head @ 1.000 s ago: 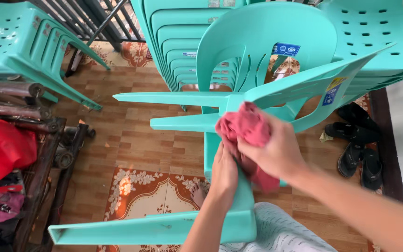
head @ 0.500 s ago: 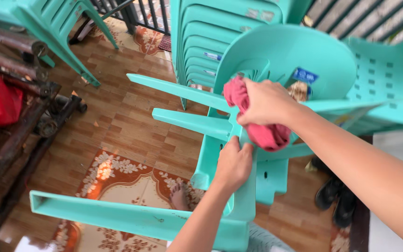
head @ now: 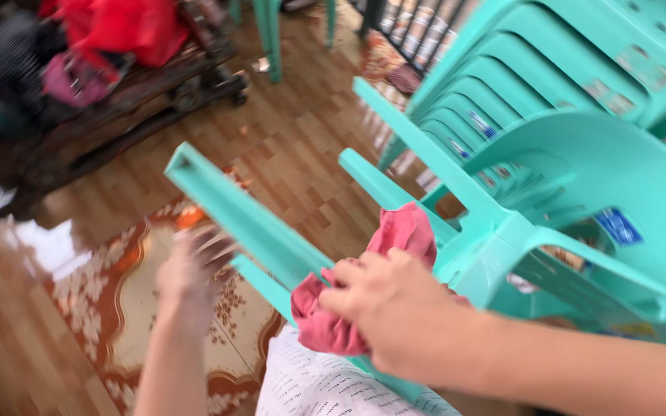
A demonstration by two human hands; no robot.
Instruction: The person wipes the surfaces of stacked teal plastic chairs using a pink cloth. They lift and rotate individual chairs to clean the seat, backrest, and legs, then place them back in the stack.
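Change: since half a second ago the left hand [head: 193, 271] has let go of the chair [head: 495, 231] and moved to the left; the view has swung, and the chair legs now point up and to the left.
Right hand [head: 395, 308]: fingers are clenched around the rag [head: 395, 246] and press it on the chair frame, where the legs meet the seat.
Left hand: it is blurred by motion, near the left side of the nearest leg [head: 248, 223]; the fingers look spread and hold nothing, and I cannot tell if they touch the leg.
Rag: pink-red cloth, bunched, partly under the right hand, lying on the chair between two legs.
Chair: teal plastic, tipped on its side, in the middle of the scene, its seat toward the right.
Stack [head: 549, 85]: more teal chairs, far right, just behind the tipped chair.
Bench [head: 132, 100]: dark wood, far left, with red clothes [head: 117, 27] on it.
Floor [head: 302, 146]: brown wood-pattern tiles, with a flowered tile [head: 129, 296] near left.
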